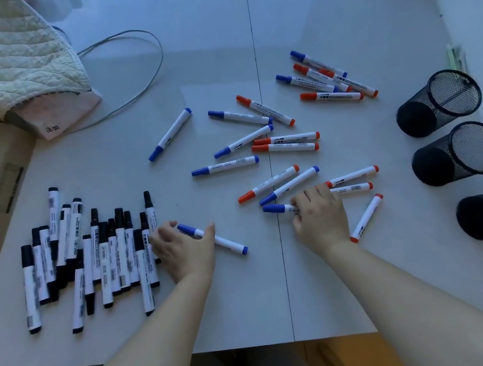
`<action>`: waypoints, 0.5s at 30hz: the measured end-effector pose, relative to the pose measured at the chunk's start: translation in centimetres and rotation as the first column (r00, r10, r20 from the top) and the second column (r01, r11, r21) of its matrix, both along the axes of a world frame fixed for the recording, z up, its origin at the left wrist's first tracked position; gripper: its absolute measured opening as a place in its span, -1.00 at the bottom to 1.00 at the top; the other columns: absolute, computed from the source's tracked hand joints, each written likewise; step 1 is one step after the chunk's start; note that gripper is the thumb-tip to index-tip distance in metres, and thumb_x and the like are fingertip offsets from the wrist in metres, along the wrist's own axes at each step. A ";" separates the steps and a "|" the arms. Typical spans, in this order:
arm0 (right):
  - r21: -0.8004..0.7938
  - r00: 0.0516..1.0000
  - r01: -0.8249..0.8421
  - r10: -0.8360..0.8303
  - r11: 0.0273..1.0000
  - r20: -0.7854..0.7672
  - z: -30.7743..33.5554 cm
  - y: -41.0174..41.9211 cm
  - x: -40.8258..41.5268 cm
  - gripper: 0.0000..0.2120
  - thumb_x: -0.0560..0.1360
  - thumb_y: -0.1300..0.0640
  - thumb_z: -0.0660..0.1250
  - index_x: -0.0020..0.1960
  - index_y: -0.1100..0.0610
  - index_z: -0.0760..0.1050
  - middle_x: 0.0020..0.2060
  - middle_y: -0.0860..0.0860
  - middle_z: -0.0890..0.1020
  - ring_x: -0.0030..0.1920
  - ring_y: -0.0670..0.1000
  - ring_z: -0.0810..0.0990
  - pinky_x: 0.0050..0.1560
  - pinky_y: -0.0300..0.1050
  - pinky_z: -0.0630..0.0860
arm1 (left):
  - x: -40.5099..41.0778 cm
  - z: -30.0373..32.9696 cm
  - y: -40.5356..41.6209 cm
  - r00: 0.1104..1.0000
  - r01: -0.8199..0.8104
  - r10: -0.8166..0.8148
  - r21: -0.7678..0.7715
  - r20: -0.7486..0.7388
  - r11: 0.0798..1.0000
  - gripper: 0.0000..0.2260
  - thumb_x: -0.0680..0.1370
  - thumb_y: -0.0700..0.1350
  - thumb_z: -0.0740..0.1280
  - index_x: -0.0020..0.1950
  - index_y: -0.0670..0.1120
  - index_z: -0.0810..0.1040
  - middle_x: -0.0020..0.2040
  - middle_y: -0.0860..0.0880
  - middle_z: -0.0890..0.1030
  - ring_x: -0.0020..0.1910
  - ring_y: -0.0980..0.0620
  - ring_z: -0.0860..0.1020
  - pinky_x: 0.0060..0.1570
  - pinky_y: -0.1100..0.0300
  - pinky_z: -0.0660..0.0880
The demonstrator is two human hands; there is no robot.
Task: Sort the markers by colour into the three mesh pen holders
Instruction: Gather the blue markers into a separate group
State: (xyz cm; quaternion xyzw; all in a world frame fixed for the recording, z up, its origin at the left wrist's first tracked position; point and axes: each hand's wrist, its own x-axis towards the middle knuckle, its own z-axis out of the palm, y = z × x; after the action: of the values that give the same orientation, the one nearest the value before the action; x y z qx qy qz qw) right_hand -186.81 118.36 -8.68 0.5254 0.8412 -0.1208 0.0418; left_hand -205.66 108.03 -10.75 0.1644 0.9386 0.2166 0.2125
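blue marker, left: our left hand (182, 248) curls over a blue marker (213, 239) just right of the black pile, thumb and fingers around its capped end.
blue marker, right: our right hand (320, 217) pinches a second blue marker (277, 208) by its barrel, among mixed red and blue markers (284, 139).
black markers (85, 258): already gathered in a loose row at the left, so we judge the step to be pre-sorting on the table.
pen holders (457, 152): three black mesh ones at the right edge, apparently all empty.
next move: likely we group the blues together, or carry them across to a holder; that calls for a lift clear of the reds.
edges: table front edge (262, 342) lies near our forearms; holders sit close to the right wall.
open room: bare table between the two hands and in front of the holders.
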 end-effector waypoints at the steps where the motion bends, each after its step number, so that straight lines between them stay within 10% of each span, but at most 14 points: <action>1: 0.010 1.000 -0.015 0.015 1.000 -0.010 0.0 0.1 -0.2 -0.85 0.34 0.28 0.33 -0.09 0.21 0.54 -0.17 0.15 0.58 -0.06 0.20 0.51 -0.09 0.03 0.40 | 0.3 0.0 -0.1 1.000 -0.025 0.025 -0.005 0.002 1.000 -0.37 0.32 0.09 0.49 0.19 -0.20 0.30 0.24 -0.22 0.30 0.23 -0.19 0.31 0.13 -0.02 0.37; 7: -0.042 0.995 -0.067 0.070 0.997 0.077 -0.3 1.5 -1.0 -0.61 0.40 0.26 0.22 0.23 0.14 0.41 0.08 0.11 0.55 0.13 0.17 0.41 0.10 0.01 0.28 | 1.6 0.1 -0.1 1.000 -0.028 0.026 -0.099 -0.014 0.995 -0.45 0.37 0.16 0.41 0.14 -0.14 0.29 0.14 -0.16 0.50 0.17 -0.17 0.45 0.04 -0.03 0.43; 15: -0.042 0.942 -0.222 0.225 0.974 0.248 -0.2 3.1 -2.9 -0.77 0.53 0.26 0.06 0.13 0.17 0.41 0.05 0.12 0.50 0.06 0.13 0.43 0.04 -0.05 0.31 | 1.2 0.0 -0.4 1.000 -0.003 0.003 -0.081 0.000 0.997 -0.66 0.48 0.08 0.31 0.06 -0.14 0.38 0.04 -0.15 0.54 0.07 -0.14 0.47 0.01 -0.01 0.44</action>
State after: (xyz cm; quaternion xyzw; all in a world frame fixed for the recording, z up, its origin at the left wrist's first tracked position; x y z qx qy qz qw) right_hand -189.73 121.44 -8.91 0.4373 0.8825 -0.0535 0.1649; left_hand -204.47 107.66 -10.78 0.1543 0.9468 0.1785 0.2187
